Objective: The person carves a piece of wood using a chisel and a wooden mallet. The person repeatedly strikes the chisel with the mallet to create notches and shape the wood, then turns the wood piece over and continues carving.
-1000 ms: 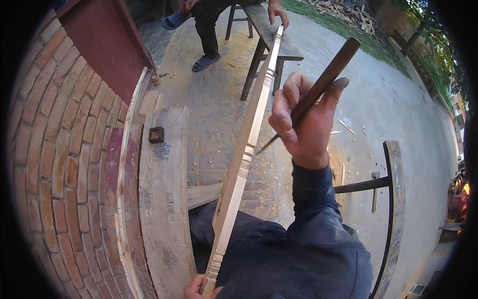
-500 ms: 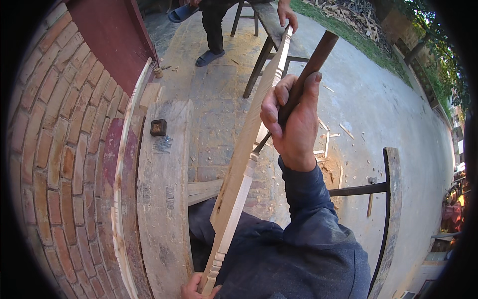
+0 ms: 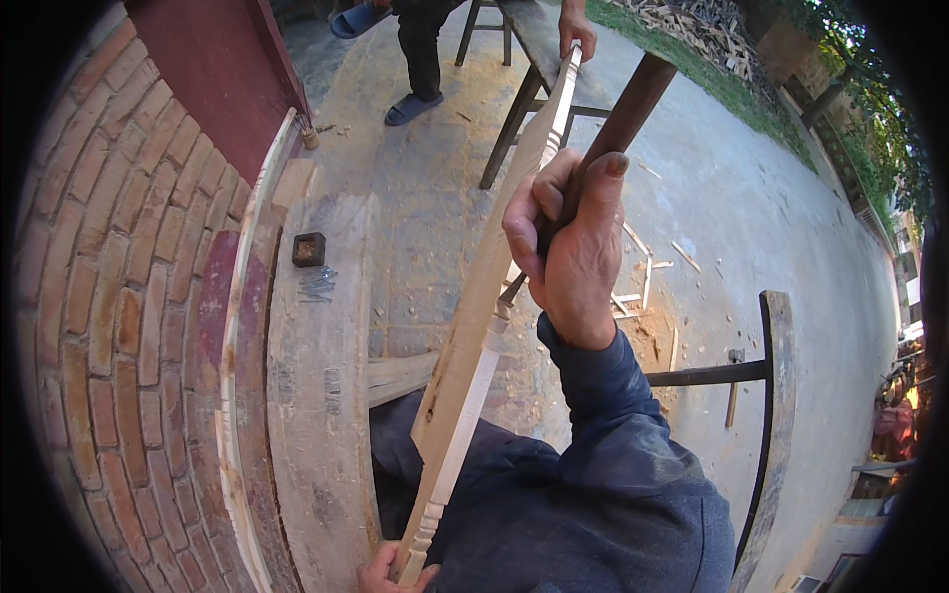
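Note:
A long pale carved wooden piece, with turned-looking grooves near its ends, slants from my lap up to the far bench. My left hand is closed around its near end. Fingers wrapped, my right hand grips the dark wooden handle of a chisel. The narrow tip of that tool meets the grooved part of the carving, partly hidden by my hand. Another person's hand holds the far end of the piece.
At the left, a weathered plank carries a small dark box and several nails. A brick wall stands beyond it. A bench frame is at the right; wood scraps litter the floor. The other person's bench is ahead.
My right hand and the chisel have shifted slightly left and down along the carved piece. The other person's hand has moved up a little at the far end. My left hand stays put.

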The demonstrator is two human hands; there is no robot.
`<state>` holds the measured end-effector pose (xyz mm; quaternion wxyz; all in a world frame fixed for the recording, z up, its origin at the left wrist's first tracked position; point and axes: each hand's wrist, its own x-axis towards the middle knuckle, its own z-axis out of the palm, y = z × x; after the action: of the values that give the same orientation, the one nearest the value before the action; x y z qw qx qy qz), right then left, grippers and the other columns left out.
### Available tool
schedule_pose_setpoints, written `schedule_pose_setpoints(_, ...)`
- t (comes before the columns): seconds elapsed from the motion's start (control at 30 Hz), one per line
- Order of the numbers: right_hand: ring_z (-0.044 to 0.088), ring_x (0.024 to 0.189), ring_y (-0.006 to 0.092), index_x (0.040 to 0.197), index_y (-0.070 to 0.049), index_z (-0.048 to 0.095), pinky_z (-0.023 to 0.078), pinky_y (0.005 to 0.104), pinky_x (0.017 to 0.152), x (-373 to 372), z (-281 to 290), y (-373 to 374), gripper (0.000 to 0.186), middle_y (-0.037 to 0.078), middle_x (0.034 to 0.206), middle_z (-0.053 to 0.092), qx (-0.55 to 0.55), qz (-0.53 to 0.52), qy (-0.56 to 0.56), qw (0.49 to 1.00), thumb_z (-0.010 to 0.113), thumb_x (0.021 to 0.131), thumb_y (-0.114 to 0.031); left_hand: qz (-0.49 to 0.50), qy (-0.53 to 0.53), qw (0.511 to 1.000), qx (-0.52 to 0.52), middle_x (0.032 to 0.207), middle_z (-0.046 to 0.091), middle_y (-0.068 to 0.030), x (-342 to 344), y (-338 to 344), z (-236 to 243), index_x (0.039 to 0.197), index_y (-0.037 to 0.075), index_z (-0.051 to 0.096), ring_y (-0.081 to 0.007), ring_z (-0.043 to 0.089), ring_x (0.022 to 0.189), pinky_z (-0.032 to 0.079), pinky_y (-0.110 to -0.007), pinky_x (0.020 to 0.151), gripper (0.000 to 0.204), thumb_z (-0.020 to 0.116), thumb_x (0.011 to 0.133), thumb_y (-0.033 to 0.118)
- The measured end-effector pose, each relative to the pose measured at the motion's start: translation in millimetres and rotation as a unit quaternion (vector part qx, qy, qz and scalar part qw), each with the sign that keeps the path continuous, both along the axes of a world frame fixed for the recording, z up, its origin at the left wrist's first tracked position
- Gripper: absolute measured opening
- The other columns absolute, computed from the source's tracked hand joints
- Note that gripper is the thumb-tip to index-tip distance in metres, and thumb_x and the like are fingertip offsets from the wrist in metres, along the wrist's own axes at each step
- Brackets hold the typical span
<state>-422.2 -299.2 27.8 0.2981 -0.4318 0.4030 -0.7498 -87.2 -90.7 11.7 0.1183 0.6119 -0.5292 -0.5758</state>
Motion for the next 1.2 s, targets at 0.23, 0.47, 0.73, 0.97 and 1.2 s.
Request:
schedule_pose_setpoints(0.23,0.032,0.039,0.0076,0.079,-0.012,0.043,0.026,0.0233,0.038,-9,-8,-7,0.064,0.005,0.053,0.048,0.017,0.018,-0.069,0.997,0.033,0.105,-0.07,-0.013,-0.027,0.999,-0.029,0.083,0.066,-0.015,2,3,-6,0.11,0.005,0.067,-0.0241,0.061,0.073,0.051,-0.039,0.069,0.031,0.082,0.084,0.012)
schedule_pose_setpoints(0.47,0.028,0.04,0.0101,0.083,-0.014,0.041,0.023,0.0258,0.04,-6,-10,-24,0.056,0.003,0.053,0.04,0.074,0.043,-0.097,0.992,0.036,0.108,-0.064,-0.038,-0.064,0.995,-0.069,0.086,0.066,-0.0195,2,2,-7,0.109,0.005,0.067,-0.0369,0.063,0.075,0.051,-0.043,0.07,0.031,0.083,0.084,0.015)
schedule_pose_setpoints(0.73,0.029,0.035,0.0101,0.08,-0.015,0.039,0.022,0.0258,0.035,-21,19,7,0.051,-0.001,0.063,0.046,-0.177,0.259,-0.38,0.87,0.032,0.111,-0.055,-0.032,0.021,0.999,0.004,0.089,0.067,-0.0162,8,-1,-13,0.107,0.004,0.064,-0.0316,0.064,0.08,0.052,-0.041,0.073,0.025,0.078,0.089,0.014)
schedule_pose_setpoints(0.97,0.029,0.037,0.0101,0.076,-0.014,0.037,0.024,0.0243,0.036,-23,12,46,0.058,0.007,0.054,0.046,-0.093,0.051,-0.099,0.989,0.028,0.11,-0.061,-0.035,0.065,0.997,0.013,0.091,0.066,-0.0155,14,-2,-20,0.103,0.003,0.063,-0.0301,0.064,0.082,0.051,-0.041,0.073,0.022,0.076,0.091,0.015)
schedule_pose_setpoints(1.2,0.039,0.044,0.0118,0.07,-0.012,0.04,0.031,0.0284,0.04,15,-31,47,0.066,0.005,0.058,0.048,-0.092,0.015,0.102,0.99,0.05,0.099,-0.071,-0.051,0.06,0.997,0.008,0.091,0.066,-0.017,12,-3,-22,0.104,0.002,0.063,-0.033,0.065,0.083,0.051,-0.043,0.075,0.021,0.074,0.093,0.017)
